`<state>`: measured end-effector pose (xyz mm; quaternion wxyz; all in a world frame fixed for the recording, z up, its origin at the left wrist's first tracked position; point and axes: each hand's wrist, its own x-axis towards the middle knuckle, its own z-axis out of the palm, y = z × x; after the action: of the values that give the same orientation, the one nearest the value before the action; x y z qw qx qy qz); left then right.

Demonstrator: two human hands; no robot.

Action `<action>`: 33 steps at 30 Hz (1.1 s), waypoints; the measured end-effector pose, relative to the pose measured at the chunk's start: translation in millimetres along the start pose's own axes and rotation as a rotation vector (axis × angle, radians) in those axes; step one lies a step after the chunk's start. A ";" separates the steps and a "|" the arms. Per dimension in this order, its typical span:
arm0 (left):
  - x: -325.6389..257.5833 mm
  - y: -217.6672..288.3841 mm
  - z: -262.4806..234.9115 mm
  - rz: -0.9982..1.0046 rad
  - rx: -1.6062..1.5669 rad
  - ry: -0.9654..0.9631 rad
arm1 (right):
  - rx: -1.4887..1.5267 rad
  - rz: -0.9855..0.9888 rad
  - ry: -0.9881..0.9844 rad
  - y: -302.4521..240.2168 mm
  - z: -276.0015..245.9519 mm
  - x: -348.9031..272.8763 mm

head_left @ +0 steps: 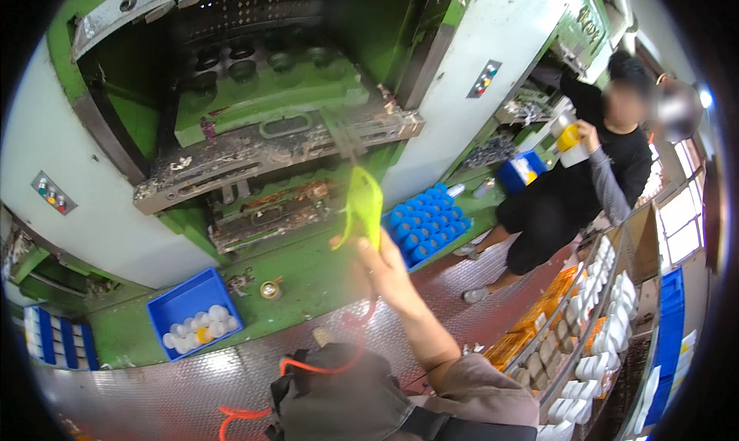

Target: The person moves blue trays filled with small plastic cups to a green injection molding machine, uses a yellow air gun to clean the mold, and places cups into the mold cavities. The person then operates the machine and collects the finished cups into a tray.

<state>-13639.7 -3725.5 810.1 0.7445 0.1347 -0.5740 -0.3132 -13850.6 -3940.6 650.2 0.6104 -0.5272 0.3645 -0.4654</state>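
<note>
My right hand (pixel 379 270) is closed around a bright yellow-green air blow gun (pixel 365 202), held up in front of the machine. Its thin nozzle (pixel 344 139) points up toward the press mold and looks blurred. From the gun an orange air hose (pixel 319 368) trails down past my lap. The green mold (pixel 269 95), with several round dark cavities, sits inside the open press, beyond the nozzle tip. Along the front of the press runs a dirty metal ledge (pixel 265 160) strewn with scraps. My left hand is out of view.
On the green bench stand a blue bin (pixel 163 316) holding white pieces, a can (pixel 270 290), and a crate of blue cups (pixel 427 224). To the right, another person (pixel 608 152) holds a yellow-and-white object (pixel 568 138). A rack of white and orange pieces (pixel 573 349) stands at lower right.
</note>
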 end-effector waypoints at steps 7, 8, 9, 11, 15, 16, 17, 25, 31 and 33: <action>6.9 -35.0 11.0 -0.150 0.955 -0.228 | -0.026 -0.024 -0.004 -18.9 -3.8 8.8; 8.0 -38.2 15.0 -0.152 1.013 -0.233 | -0.045 -0.045 -0.016 -20.7 -4.8 10.8; 8.8 -41.2 20.0 -0.128 0.998 -0.185 | -0.043 -0.036 -0.018 -22.2 -5.9 12.6; 9.7 -46.1 31.0 -0.068 0.847 0.013 | -0.040 -0.038 -0.023 -24.3 -8.0 15.2; 10.5 -49.0 46.3 0.064 0.661 -0.011 | -0.061 -0.017 -0.045 -24.4 -10.0 15.4; 10.9 -48.8 48.2 -0.028 0.610 0.039 | -0.057 -0.032 -0.046 -23.7 -10.1 14.6; 11.6 -48.5 49.6 -0.122 0.556 0.089 | -0.055 -0.037 -0.044 -22.9 -10.2 13.7; 21.1 -53.1 52.6 -0.121 0.521 0.013 | -0.062 -0.026 -0.016 -17.5 -12.9 1.9; 26.9 -72.4 51.8 0.178 0.745 -0.134 | -0.041 0.002 0.040 -11.8 -13.9 -9.2; 29.1 -69.9 52.1 0.230 0.786 -0.224 | -0.018 0.013 0.058 -11.1 -15.5 -12.3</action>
<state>-13706.2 -3788.9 809.3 0.5996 0.3086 -0.7384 0.0019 -13870.8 -3933.7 657.8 0.5979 -0.5165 0.3897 -0.4731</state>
